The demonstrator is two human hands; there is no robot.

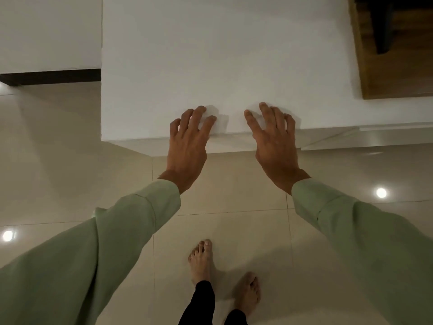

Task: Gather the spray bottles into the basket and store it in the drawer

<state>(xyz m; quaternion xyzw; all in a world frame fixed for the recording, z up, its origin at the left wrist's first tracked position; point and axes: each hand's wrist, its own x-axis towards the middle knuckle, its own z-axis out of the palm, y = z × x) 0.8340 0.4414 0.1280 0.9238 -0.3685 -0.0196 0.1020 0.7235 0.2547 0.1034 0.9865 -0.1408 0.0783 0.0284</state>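
Observation:
A large white drawer front (pixel 222 55) fills the upper middle of the head view, seen from above. My left hand (pixel 191 146) and my right hand (pixel 273 144) both rest with spread fingers on its lower part, fingertips touching the white panel. Neither hand holds anything. No spray bottle or basket is visible; whatever the drawer holds is hidden behind the panel.
A second white cabinet front (pixel 46 31) with a dark base strip (pixel 51 76) stands at the left. A wooden surface (pixel 398 55) with a dark object shows at the top right. Glossy beige floor tiles (pixel 70 160) and my bare feet (pixel 201 261) lie below.

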